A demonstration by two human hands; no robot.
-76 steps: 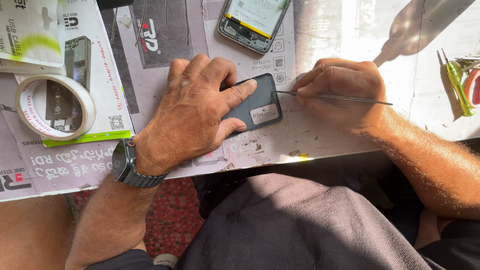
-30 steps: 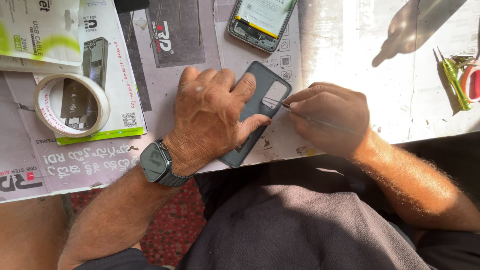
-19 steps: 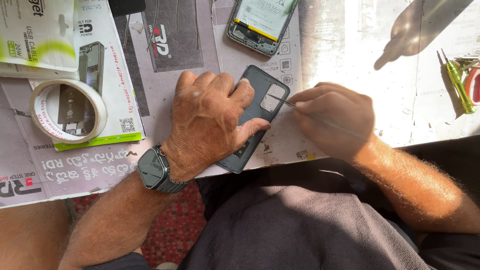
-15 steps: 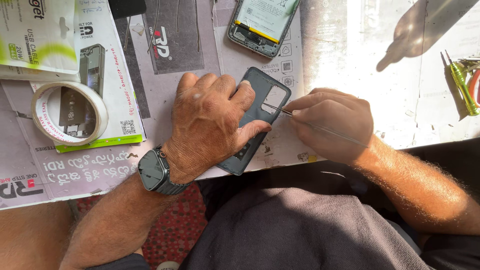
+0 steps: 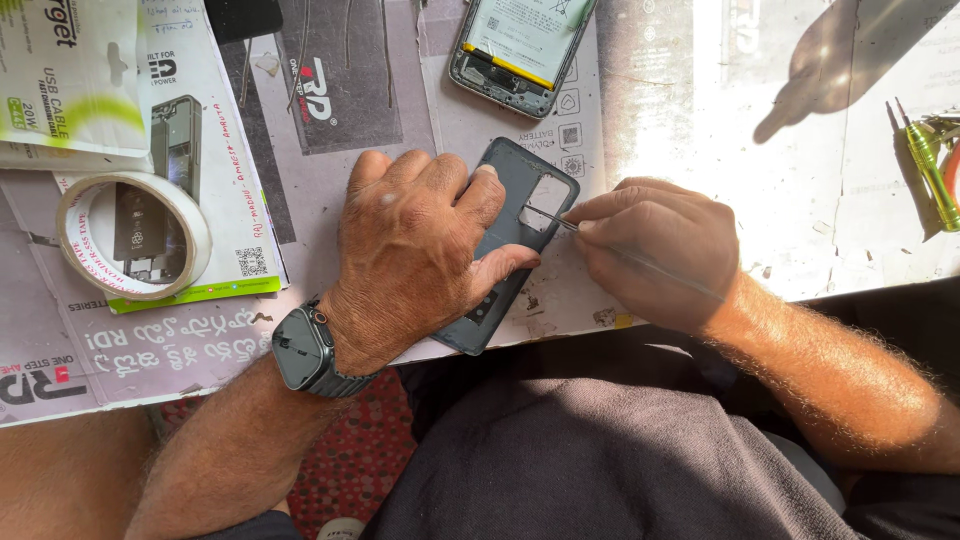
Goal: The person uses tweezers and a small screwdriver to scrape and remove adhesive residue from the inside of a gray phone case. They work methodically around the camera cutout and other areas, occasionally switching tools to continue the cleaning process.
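Head view: two hands worked on a phone back cover at the counter's near edge.

The left hand (image 5: 420, 255) lay over the dark back cover (image 5: 512, 225), fingers (image 5: 490, 195) spread and pressing it flat on the paper-covered counter (image 5: 700, 100). The right hand (image 5: 655, 250) pinched a thin metal tool (image 5: 550, 220), its tip at the cover's camera opening. A tape roll (image 5: 130, 235) lay to the left, an opened phone (image 5: 520, 50) above.
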